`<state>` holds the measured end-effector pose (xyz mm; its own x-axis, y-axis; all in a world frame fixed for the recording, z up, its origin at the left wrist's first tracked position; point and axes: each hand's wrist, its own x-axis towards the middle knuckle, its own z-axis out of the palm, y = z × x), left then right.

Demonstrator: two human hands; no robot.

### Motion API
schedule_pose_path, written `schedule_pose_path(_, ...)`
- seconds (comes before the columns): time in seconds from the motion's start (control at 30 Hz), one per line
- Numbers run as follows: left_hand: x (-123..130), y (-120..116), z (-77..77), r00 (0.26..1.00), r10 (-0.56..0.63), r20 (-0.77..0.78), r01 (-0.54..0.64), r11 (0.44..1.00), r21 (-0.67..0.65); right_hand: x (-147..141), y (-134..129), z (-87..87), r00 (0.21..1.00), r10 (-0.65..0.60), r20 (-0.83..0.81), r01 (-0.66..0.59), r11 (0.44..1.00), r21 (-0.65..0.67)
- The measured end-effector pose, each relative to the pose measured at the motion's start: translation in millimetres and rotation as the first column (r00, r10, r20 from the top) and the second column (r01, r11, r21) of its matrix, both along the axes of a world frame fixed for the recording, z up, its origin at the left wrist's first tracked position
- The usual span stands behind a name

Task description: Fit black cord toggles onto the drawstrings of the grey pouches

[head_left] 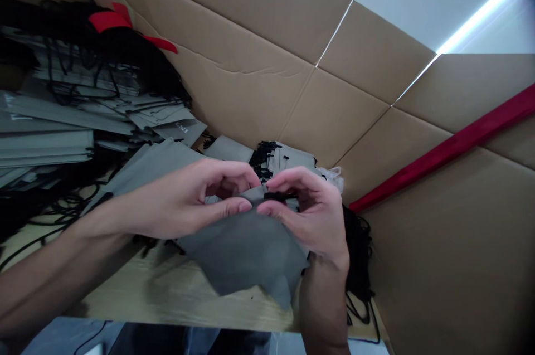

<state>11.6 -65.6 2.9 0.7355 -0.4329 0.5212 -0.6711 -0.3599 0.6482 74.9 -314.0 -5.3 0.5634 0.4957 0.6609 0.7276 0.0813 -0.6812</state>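
A grey sheet-like pouch [251, 254] hangs between my two hands, just above the wooden table. My left hand [200, 196] pinches its upper edge between thumb and fingers. Close beside it, my right hand [311, 210] is closed on a short black piece [280, 197] at the same edge, possibly a cord end or toggle. The fingertips of both hands nearly meet, and my fingers partly hide the black piece.
Stacked grey pouches [45, 146] with black cords fill the left side, a red strip [109, 20] on top. More grey pieces [229, 150] lie behind my hands. Cardboard walls [251, 59] rise behind and right, with a red band [451, 149]. Black cords [358, 254] lie at right on the table [188, 302].
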Motion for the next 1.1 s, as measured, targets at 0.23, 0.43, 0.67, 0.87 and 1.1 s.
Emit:
schedule_pose_path(0.23,2,-11,-13.9,0.992,0.02,-0.125,-0.036,0.991,-0.132,4,-6,0.6,0.999,0.041,0.032,-0.041,0.999,0.003)
schedule_pose_path(0.43,2,-29,-17.8,0.998,0.065,-0.016,-0.066,0.896,-0.44,1,2,-2.4,0.999,0.023,0.027,-0.024,0.998,0.056)
schedule_pose_path(0.67,-2,-27,-18.0,0.974,0.209,0.091,-0.146,0.88,-0.452,-17,8,0.7,0.939,-0.215,0.27,0.201,0.976,0.08)
schedule_pose_path(0.87,-3,-27,-24.3,0.933,0.323,0.158,-0.229,0.873,-0.43,-27,8,5.1,0.784,-0.419,0.457,0.42,0.901,0.107)
schedule_pose_path(1.1,-4,-27,-21.1,0.916,0.325,0.237,-0.235,0.911,-0.34,-32,7,7.6,0.863,-0.353,0.362,0.37,0.929,0.023)
